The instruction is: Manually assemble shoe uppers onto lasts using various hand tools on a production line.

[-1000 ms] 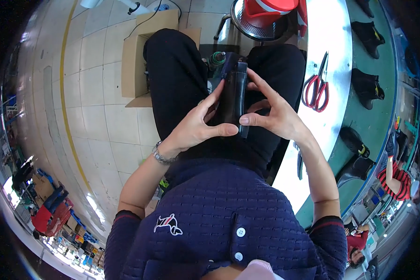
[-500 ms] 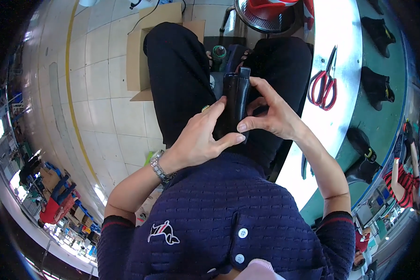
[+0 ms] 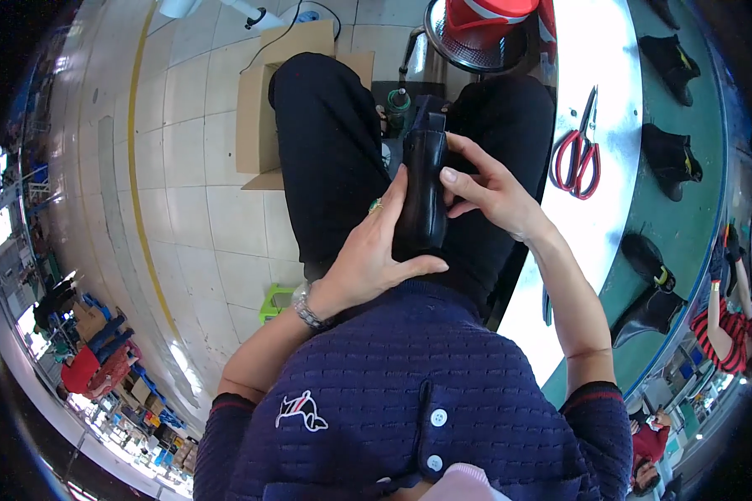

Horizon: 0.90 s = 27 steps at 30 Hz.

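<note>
A glossy black leather boot (image 3: pixel 426 192) is held over my lap, between my knees, its smooth rounded end toward me. My left hand (image 3: pixel 366 260) lies along its left side, the thumb stretched out past the near end and the other fingers partly hidden by the leather. On the right side, my right hand (image 3: pixel 500 199) grips the boot's upper part, with thumb and index finger at its edge. The boot's underside is out of sight.
At my right, a white tabletop (image 3: pixel 597 58) bears red-handled scissors (image 3: pixel 578 163). Beyond it, several black boots (image 3: pixel 673 159) stand on a green surface (image 3: pixel 702 209). A red bucket (image 3: pixel 485 21) is ahead. An open cardboard box (image 3: pixel 255 125) stands by my left knee. Other people are farther off.
The boot has turned in my hands, so a smoother, rounder side now faces up. My right thumb has shifted away from its near end toward the upper part.
</note>
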Tool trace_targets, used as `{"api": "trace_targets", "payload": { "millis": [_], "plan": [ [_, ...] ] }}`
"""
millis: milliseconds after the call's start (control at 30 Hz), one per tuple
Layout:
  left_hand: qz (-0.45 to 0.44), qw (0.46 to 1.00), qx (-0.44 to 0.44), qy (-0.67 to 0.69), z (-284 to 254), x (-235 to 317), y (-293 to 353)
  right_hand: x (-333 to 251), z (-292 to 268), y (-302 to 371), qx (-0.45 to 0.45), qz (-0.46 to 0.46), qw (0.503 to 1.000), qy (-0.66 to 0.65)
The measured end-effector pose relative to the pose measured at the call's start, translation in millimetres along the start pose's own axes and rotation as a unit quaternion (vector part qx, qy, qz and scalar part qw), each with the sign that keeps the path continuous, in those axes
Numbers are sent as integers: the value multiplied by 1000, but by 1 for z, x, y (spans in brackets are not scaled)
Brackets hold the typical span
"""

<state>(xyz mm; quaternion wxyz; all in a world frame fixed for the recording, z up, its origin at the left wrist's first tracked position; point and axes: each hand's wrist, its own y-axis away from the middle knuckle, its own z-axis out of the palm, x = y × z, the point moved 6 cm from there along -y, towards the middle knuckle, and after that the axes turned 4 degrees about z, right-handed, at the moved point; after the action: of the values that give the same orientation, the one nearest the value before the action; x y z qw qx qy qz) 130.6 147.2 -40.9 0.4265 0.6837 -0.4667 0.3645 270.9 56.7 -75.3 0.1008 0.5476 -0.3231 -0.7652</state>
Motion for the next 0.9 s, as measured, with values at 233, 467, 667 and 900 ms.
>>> {"api": "trace_targets", "payload": {
  "millis": [233, 467, 667, 900],
  "plan": [
    [21, 999, -12, 33, -6, -14, 7, 0, 1, 1, -37, 4, 999, -15],
    [23, 999, -27, 39, -4, -14, 14, -2, 1, 7, -49, 7, 999, 19],
    [54, 996, -38, 60, -3, -13, 1, -6, -10, 4, -23, 9, 1000, 18],
    [70, 983, 61, 157, -26, -41, -32, -48, 20, -7, -11, -112, 991, 78]
  ]
}}
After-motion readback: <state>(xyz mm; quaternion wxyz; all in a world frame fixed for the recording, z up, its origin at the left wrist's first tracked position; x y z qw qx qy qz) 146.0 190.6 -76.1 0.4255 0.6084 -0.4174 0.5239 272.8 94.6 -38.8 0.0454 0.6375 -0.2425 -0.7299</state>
